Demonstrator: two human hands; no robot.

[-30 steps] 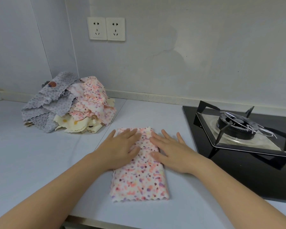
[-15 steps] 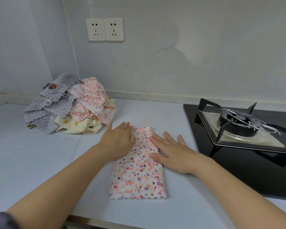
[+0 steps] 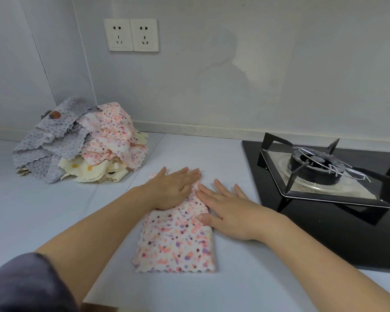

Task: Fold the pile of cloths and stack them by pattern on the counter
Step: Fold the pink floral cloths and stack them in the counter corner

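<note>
On the desk (image 3: 43,221) before me, my left hand (image 3: 171,190) and right hand (image 3: 230,210) press flat, fingers straight, on the folded pink-speckled cloth (image 3: 176,242). Back left by the wall sits the unfolded pile of cloths (image 3: 77,143); a gas stove (image 3: 324,176) stands to the right.

Folded pink-speckled cloth (image 3: 176,242) flat on counter (image 3: 212,154); unfolded pile (image 3: 81,143) back-left.
</note>
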